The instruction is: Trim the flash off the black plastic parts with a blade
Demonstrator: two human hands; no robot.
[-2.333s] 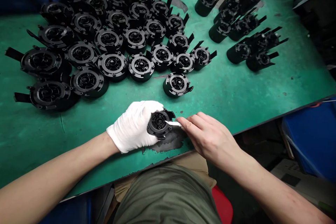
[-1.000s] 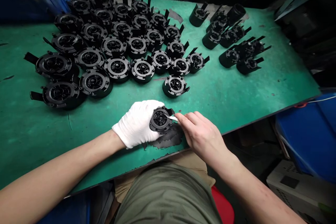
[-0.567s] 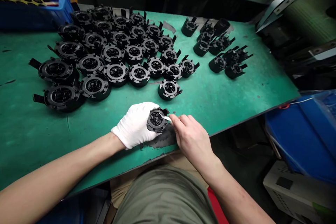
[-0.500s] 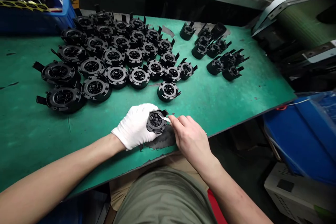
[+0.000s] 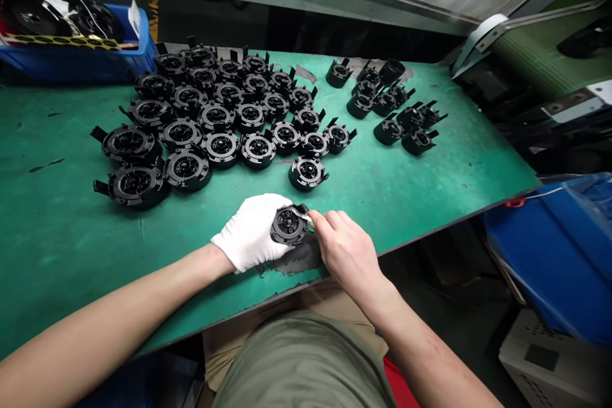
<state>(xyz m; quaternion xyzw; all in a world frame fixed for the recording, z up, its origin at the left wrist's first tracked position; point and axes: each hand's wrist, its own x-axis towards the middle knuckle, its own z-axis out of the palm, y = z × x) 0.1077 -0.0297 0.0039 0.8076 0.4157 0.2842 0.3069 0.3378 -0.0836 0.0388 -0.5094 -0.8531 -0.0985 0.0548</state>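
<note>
My left hand (image 5: 251, 229), in a white glove, is closed around a round black plastic part (image 5: 289, 226) near the front edge of the green table (image 5: 57, 229). My bare right hand (image 5: 345, 247) pinches a small silvery blade (image 5: 306, 219) whose tip rests on the part's right rim. Under both hands lies a dark worn patch (image 5: 299, 258) in the mat. One separate black part (image 5: 307, 173) sits just beyond my hands.
Several rows of black round parts (image 5: 217, 118) fill the table's far left. A smaller heap of black parts (image 5: 389, 105) lies at the far right. A blue bin (image 5: 81, 54) stands at back left, a blue crate (image 5: 559, 248) at right, a green conveyor (image 5: 535, 54) beyond.
The view has tilted up and back, showing more of the far wall and conveyor. My hands stay on the part, the blade shifting slightly along its rim.
</note>
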